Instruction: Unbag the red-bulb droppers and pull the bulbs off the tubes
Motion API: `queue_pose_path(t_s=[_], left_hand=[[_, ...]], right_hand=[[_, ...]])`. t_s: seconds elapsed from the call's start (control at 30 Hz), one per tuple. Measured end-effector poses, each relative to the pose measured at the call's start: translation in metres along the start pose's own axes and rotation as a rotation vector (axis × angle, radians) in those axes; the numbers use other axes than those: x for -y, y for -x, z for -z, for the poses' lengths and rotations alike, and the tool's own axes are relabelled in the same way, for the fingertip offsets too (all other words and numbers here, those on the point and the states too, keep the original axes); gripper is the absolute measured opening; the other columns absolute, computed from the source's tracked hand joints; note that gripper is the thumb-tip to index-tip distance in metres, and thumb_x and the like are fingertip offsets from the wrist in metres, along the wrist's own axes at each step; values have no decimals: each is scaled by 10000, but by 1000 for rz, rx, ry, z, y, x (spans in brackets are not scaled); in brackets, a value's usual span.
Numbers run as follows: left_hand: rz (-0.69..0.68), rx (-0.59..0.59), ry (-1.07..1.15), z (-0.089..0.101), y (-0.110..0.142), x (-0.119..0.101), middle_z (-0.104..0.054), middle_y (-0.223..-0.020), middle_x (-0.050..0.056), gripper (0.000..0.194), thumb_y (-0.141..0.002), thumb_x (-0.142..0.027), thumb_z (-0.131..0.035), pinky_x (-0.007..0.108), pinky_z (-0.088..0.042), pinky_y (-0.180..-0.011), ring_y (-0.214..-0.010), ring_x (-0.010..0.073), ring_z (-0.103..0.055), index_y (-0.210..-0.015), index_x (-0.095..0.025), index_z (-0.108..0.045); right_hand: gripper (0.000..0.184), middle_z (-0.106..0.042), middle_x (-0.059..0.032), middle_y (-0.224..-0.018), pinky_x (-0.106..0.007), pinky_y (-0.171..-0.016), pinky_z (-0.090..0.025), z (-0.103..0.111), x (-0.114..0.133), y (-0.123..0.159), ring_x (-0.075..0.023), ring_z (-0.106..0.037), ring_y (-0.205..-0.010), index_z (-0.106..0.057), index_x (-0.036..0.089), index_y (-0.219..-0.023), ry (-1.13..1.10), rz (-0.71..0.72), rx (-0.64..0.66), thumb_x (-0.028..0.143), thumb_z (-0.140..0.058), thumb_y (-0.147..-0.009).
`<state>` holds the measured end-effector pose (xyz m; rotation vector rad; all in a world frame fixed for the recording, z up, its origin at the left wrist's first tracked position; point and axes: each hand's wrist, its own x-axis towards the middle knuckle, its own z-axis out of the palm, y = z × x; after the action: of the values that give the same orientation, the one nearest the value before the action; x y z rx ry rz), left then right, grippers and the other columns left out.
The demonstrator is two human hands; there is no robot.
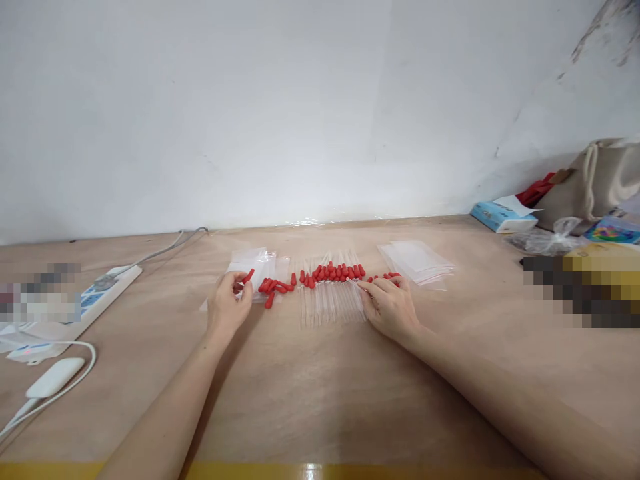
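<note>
My left hand (227,307) pinches a red rubber bulb (249,275) above a stack of clear plastic bags (247,259). Several loose red bulbs (270,287) lie just right of it. Across the middle, clear thin dropper tubes (330,307) lie side by side, with a row of red bulbs (333,272) along them. At their right end, the fingers of my right hand (393,308) are closed on what looks like a clear dropper tube (352,281). Some red bulbs (393,275) show behind that hand, partly hidden.
Another pile of clear bags (417,261) lies behind my right hand. At left is a white power strip (107,297) with cables and a white adapter (55,377). A blue tissue pack (503,217) and a grey bag (575,183) stand at far right. A wall closes off the back.
</note>
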<state>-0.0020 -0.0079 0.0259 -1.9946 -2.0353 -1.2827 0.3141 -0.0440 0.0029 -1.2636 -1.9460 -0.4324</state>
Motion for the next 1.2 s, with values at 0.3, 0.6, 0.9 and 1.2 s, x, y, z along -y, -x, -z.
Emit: queue_pose_path(t_s=[0.3,0.6,0.9,1.2], left_hand=[[144,226,-46,1,3,2,-597,-678,-4,186,-659,-365,-567,253,-416,-578,-605,142,-557,-722,-199,-510],[79,59,-185,3,4,-5,-556,-640,-8,153,-744,-338,-458,257,-353,-564,-611,156,-514,-672,-205,-476],[-344,23,-226,-9,17,-42,-580,-752,29,163,-781,-330,-490,311,-355,-729,-764,187,-513,-737,-191,-562],[-397,252,-310,-44,10,-83,-579,-735,44,357,-740,-538,-506,364,-322,-722,-789,230,-514,-676,-191,-557]], right_hand=[[191,-592,-29,-651,-351,-796,-202,-17,10,-7,-139,-486,-664,-623,163,-792,190,104,75,153,-433,-801],[197,-586,-28,-637,-364,-765,-200,-14,21,-4,-145,-454,-671,-640,172,-765,130,54,110,283,-482,-799],[505,-589,-53,-784,-390,-788,-205,-4,13,-11,-179,-471,-773,-655,203,-876,2,74,237,645,-472,-715],[689,-550,-77,-992,-416,-828,-226,21,-9,-4,-220,-453,-909,-570,236,-1093,-90,206,360,698,-556,-582]])
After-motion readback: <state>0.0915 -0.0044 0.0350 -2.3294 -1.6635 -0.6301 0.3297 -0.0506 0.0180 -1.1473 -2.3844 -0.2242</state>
